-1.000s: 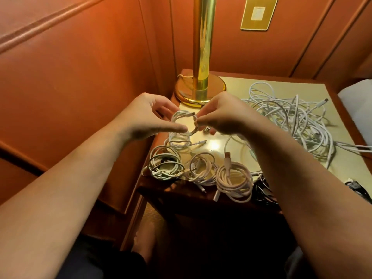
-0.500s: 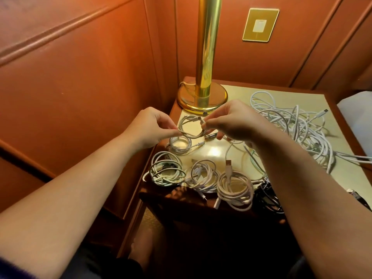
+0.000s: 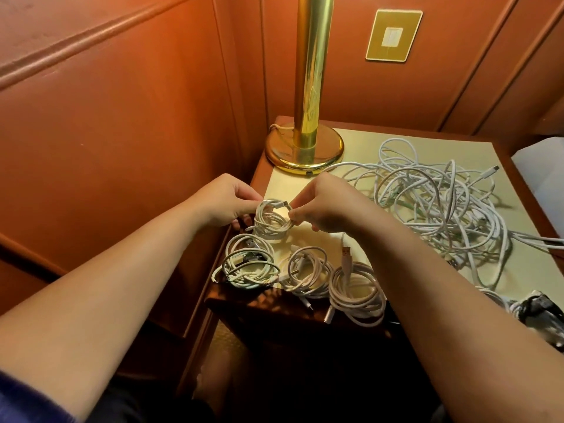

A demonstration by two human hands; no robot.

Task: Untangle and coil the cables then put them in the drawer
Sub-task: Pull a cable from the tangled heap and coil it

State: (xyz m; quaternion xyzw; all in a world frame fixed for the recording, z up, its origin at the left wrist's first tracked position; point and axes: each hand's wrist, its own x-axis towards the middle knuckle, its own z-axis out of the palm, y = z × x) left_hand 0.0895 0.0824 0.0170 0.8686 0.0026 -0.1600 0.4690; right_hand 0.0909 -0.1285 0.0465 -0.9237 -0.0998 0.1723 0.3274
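A small wooden nightstand (image 3: 305, 184) with a pale top stands in a corner of reddish padded walls. A shiny gold lamp (image 3: 308, 117) stands on the back left part of the nightstand, with its round base flat on the top.

To the right of the lamp lies a big messy pile of white cables (image 3: 439, 209), all looped over each other. Some of its ends run off the right side of the nightstand.

In front of the lamp, near the front edge of the nightstand, three coiled white cables lie in a row. The left coil (image 3: 248, 264) is the loosest. The middle coil (image 3: 305, 271) touches it. The right coil (image 3: 357, 293) has a plug pointing up toward the lamp.

Just in front of the lamp base, two hands hold a small coiled cable (image 3: 271, 219) between them. The left hand (image 3: 222, 203) pinches the left side of this coil with its thumb and fingers. The right hand (image 3: 323, 204) pinches the right side with its fingertips curled in. I cannot tell if the coil touches the nightstand.

A gold wall plate (image 3: 393, 35) sits on the wall, up and to the right of the lamp.
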